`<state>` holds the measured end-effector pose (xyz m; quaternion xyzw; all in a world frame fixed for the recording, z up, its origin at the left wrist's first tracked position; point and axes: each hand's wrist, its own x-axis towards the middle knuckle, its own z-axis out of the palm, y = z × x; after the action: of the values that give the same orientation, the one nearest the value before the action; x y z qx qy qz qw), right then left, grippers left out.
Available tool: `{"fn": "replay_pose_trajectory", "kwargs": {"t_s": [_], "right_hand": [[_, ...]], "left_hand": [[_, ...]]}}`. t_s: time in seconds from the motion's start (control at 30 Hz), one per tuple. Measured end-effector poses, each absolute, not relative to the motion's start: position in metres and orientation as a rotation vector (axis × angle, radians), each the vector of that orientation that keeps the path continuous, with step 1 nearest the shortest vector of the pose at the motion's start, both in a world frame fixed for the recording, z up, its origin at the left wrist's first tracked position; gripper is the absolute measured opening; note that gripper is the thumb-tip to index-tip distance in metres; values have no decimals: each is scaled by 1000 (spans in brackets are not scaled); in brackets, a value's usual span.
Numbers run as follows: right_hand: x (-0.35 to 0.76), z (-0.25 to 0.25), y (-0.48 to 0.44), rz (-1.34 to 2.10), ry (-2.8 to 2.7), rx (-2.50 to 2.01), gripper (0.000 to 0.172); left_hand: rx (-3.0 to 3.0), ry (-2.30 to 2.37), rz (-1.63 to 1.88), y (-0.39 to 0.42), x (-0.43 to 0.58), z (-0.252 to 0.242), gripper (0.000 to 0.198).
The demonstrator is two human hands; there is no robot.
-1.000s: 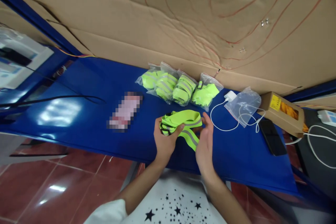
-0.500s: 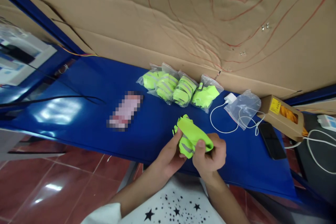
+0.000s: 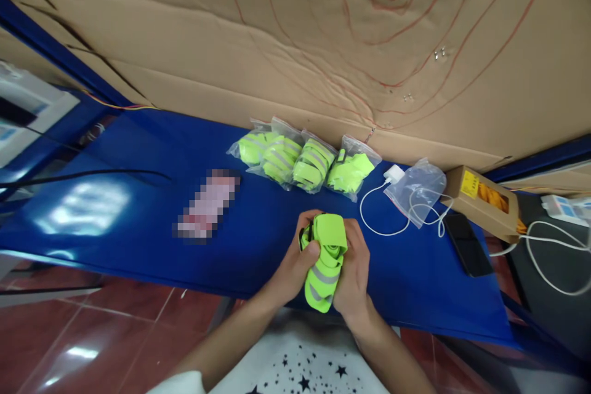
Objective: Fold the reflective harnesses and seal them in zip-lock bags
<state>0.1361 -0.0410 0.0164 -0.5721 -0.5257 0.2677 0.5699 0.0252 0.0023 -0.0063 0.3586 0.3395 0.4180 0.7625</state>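
Observation:
A bundle of neon yellow-green strap with grey reflective stripes [image 3: 325,265] is held upright between both hands above the front part of the blue table. My left hand [image 3: 298,265] wraps its left side, with the thumb across the front and a black piece showing beside it. My right hand [image 3: 354,265] closes round the right side, its fingers partly hidden behind the bundle. Behind the hands, several clear bags of similar yellow-green straps lie in a row, the nearest being the rightmost bag [image 3: 351,171].
An empty clear bag [image 3: 422,188] and a white charger [image 3: 394,173] with its cable lie right of the hands. Farther right are a black phone [image 3: 468,245] and a cardboard box [image 3: 484,203]. A blurred pink item [image 3: 210,204] lies left on the blue table [image 3: 138,209]. Cardboard stands behind.
The bundle has turned from slanted to upright, and its loose flap now lies folded over the top. My right hand has moved from pinching the flap to gripping the bundle's side. The view has shifted slightly.

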Motion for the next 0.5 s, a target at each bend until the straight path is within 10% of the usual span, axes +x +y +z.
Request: {"fn": "replay_pose_trajectory", "kwargs": {"t_s": [0.27,0.5], "right_hand": [[152,1,-45,213,-1150,-1304,10],[167,11,-42,-61,-1463,-1215,21]], "left_hand": [[914,895,1145,-6,39,-1,62],[250,766,785,-4,48,8,65]]}}
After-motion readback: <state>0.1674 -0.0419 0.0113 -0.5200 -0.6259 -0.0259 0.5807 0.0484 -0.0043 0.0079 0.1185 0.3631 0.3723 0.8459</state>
